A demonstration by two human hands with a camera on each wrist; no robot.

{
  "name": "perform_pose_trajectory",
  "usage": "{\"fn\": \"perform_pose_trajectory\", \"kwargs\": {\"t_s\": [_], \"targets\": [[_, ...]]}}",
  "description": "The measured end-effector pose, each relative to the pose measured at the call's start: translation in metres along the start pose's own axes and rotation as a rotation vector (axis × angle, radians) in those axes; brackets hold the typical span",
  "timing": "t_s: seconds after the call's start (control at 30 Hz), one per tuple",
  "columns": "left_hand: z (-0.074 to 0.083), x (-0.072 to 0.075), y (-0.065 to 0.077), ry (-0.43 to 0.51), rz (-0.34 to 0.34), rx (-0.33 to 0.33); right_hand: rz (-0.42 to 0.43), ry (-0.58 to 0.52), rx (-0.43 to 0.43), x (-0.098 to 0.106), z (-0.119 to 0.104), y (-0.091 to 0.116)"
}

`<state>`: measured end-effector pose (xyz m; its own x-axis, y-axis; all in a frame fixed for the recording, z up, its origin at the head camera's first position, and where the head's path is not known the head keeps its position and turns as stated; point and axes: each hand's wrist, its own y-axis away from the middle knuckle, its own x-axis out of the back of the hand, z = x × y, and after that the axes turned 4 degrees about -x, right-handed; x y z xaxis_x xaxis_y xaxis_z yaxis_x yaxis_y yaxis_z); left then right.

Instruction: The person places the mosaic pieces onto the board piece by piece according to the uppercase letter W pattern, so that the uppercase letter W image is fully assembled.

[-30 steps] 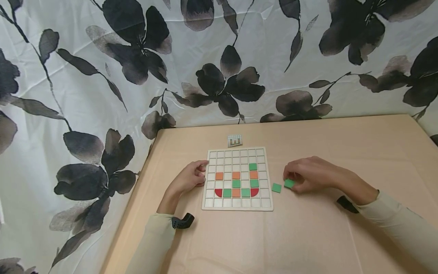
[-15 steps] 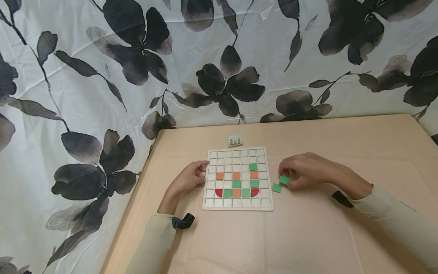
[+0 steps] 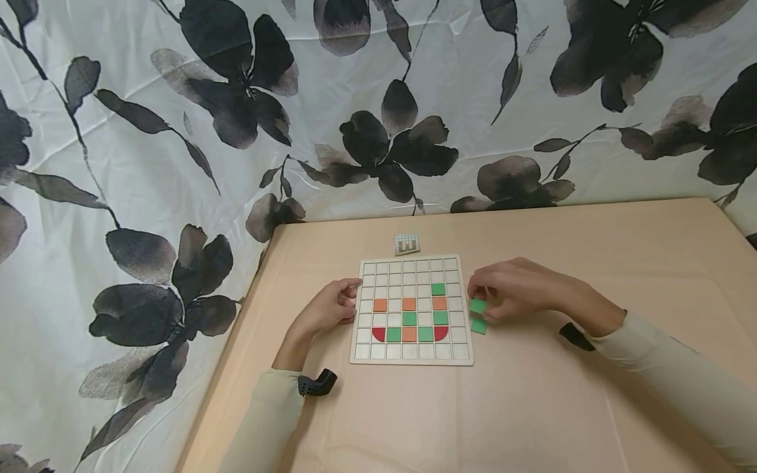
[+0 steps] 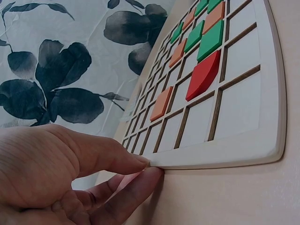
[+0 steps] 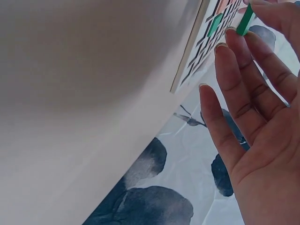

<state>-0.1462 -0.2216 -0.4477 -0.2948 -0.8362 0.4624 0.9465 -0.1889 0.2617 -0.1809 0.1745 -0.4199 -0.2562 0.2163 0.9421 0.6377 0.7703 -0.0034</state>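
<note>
A white grid board (image 3: 412,360) lies on the table with green, orange and rounded red tiles (image 4: 204,76) in some cells. My left hand (image 3: 322,307) is at its left edge; in the left wrist view, thumb and finger pinch the board's rim. Just right of the board, my right hand (image 3: 520,289) pinches a green square tile (image 3: 478,305) between thumb and fingers. The right wrist view shows that tile (image 5: 244,21) edge-on at the fingertips, the other fingers spread. A second green tile (image 3: 478,326) lies on the table at the board's right edge, just below the held one.
A small card (image 3: 407,244) with a printed grid pattern stands behind the board. The pale wooden table (image 3: 532,407) ends at a curtain (image 3: 355,79) with dark flowers. Black straps (image 3: 317,382) sit on both wrists.
My right hand has moved left with the green tile, from beyond the loose tile to beside the board's right edge. The left hand stays at the left edge.
</note>
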Motion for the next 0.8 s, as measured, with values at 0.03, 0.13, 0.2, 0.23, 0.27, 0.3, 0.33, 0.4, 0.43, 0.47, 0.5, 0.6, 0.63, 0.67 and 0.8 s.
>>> {"fn": "perform_pose_trajectory", "kwargs": {"t_s": [0.03, 0.13, 0.2, 0.23, 0.27, 0.3, 0.33, 0.4, 0.43, 0.47, 0.5, 0.6, 0.63, 0.67, 0.8], "targets": [[0.000, 0.000, 0.000, 0.001, -0.001, 0.002, 0.001, -0.002, 0.002, 0.000, -0.001, -0.002], [0.000, 0.000, 0.000, 0.004, -0.002, 0.008, 0.000, -0.013, 0.004, 0.000, -0.004, -0.007], [0.000, 0.000, 0.000, 0.005, -0.003, 0.012, -0.005, -0.016, 0.006, 0.000, -0.007, -0.011], [0.000, 0.000, 0.000, 0.006, -0.003, 0.012, -0.007, -0.017, 0.007, 0.001, -0.008, -0.014], [0.000, 0.001, -0.001, 0.007, -0.004, 0.012, -0.009, -0.019, 0.011, 0.001, -0.010, -0.016], [0.000, 0.001, -0.001, 0.006, -0.004, 0.012, -0.012, -0.020, 0.015, 0.001, -0.011, -0.018], [0.000, 0.001, -0.001, 0.006, -0.005, 0.013, -0.014, -0.023, 0.020, 0.002, -0.013, -0.020], [0.000, 0.001, -0.001, 0.006, -0.005, 0.014, -0.020, -0.029, 0.035, 0.003, -0.016, -0.025], [0.000, 0.001, -0.001, 0.005, -0.005, 0.013, -0.025, -0.033, 0.042, 0.003, -0.018, -0.027], [0.000, 0.001, -0.001, 0.003, -0.005, 0.014, -0.030, -0.035, 0.047, 0.004, -0.019, -0.029], [0.000, 0.001, -0.001, 0.002, -0.005, 0.015, -0.034, -0.033, 0.056, 0.003, -0.020, -0.032], [0.001, 0.001, 0.000, 0.004, -0.006, 0.019, -0.042, -0.032, 0.078, 0.004, -0.023, -0.039], [0.001, 0.001, -0.001, 0.005, -0.007, 0.019, -0.043, -0.031, 0.082, 0.004, -0.025, -0.041], [0.001, 0.001, -0.001, 0.006, -0.008, 0.020, -0.043, -0.030, 0.088, 0.003, -0.026, -0.043], [0.002, 0.002, -0.001, 0.010, -0.010, 0.019, -0.048, -0.032, 0.101, 0.002, -0.030, -0.050]]}}
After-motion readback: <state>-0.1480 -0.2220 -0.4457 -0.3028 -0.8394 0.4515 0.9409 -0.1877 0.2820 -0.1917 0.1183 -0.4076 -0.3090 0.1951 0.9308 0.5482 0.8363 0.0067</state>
